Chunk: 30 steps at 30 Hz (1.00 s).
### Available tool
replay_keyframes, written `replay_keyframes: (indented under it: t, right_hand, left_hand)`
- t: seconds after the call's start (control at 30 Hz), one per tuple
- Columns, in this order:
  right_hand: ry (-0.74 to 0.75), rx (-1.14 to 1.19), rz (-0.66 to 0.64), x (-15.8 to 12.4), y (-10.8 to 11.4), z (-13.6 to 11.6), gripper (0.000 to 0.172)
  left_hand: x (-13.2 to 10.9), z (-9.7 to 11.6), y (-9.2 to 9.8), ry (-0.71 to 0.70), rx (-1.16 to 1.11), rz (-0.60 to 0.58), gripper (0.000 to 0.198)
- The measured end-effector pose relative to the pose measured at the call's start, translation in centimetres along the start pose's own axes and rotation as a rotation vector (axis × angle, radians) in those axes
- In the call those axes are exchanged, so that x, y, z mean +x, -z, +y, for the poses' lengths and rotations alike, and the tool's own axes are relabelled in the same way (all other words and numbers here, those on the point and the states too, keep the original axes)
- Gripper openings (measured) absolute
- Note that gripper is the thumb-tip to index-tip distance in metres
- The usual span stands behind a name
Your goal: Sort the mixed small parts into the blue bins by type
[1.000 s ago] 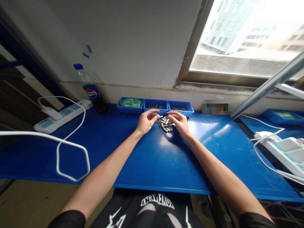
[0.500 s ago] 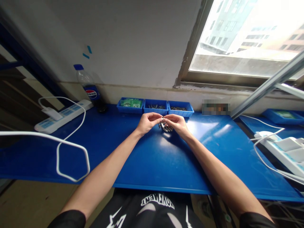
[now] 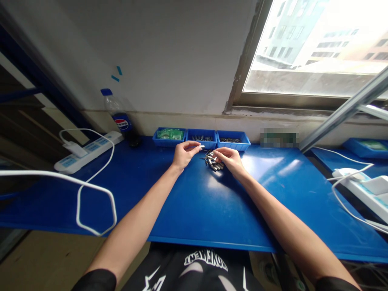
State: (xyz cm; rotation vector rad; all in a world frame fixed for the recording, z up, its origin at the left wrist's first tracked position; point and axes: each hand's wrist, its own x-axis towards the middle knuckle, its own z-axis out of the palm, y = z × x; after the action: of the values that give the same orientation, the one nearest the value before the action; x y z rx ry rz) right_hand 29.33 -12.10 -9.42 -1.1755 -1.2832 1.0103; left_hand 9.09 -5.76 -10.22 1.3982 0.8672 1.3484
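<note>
My left hand (image 3: pixel 183 154) is closed in a pinch on a small white stick-like piece (image 3: pixel 202 146), whose end sticks out past the fingertips. To its right my right hand (image 3: pixel 229 157) is also closed, thumb and fingertips together above a loose pile of small silver and black parts (image 3: pixel 217 166). Whether a part sits in that pinch is hidden. The pile lies on the blue table (image 3: pixel 194 210), and a thin dark piece (image 3: pixel 203 158) points out of it to the left.
Behind my hands stand a blue bin of green packets (image 3: pixel 169 134), a middle bin of small dark parts (image 3: pixel 201 138) and a right bin of thin dark pieces (image 3: pixel 230 140). A cola bottle (image 3: pixel 123 121) and power strip (image 3: pixel 87 153) stand left. A white cable (image 3: pixel 113 202) loops nearby.
My hands were together at the fingertips over the pile and have now come apart. The white piece shows in my left hand, and my right hand is lower, at the pile.
</note>
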Motion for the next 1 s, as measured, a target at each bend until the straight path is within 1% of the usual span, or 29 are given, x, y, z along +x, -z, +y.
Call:
replay_keyframes:
  t: [0.13,0.23,0.33,0.4,0.47,0.5,0.6,0.67,0.73,0.8,1.0]
  right_hand:
    - [-0.004,0.015,0.0,0.1,0.0,0.2,0.038]
    - [-0.007,0.019,0.002,0.1,0.0,0.2,0.037]
    - [-0.016,0.02,0.003,0.1,0.1,0.1,0.035]
    - [-0.016,0.018,0.002,0.1,0.1,0.0,0.034]
    - [-0.01,0.01,0.003,0.1,0.1,-0.1,0.033]
    - [-0.007,0.003,0.004,0.2,0.2,-0.1,0.032]
    - [0.001,-0.01,0.004,0.2,0.2,0.0,0.032]
    - [0.005,-0.007,0.003,0.2,0.2,0.1,0.031]
    - [0.006,-0.002,0.003,0.2,0.2,0.1,0.031]
    - [0.007,0.001,0.002,0.1,0.2,0.1,0.03]
    - [0.0,-0.012,0.01,0.1,0.2,0.1,0.031]
  left_hand:
    - [0.7,-0.8,0.3,-0.034,-0.058,0.019,0.039]
    - [1.1,-1.4,0.4,-0.048,-0.087,-0.025,0.045]
    - [1.1,-1.4,0.5,-0.099,-0.04,-0.091,0.039]
    - [0.9,-1.1,0.7,-0.154,0.124,-0.114,0.031]
    - [0.5,-0.9,0.8,-0.232,0.373,-0.157,0.031]
    - [0.3,-0.9,0.7,-0.277,0.497,-0.202,0.033]
    - [-0.2,-1.3,0.4,-0.404,0.798,-0.396,0.042]
    - [-0.4,-1.7,0.0,-0.45,0.959,-0.475,0.047]
    - [-0.4,-1.9,-0.2,-0.457,1.082,-0.49,0.051]
    - [-0.4,-1.8,-0.2,-0.443,1.147,-0.476,0.053]
    - [-0.2,-0.8,0.7,-0.325,1.154,-0.402,0.034]
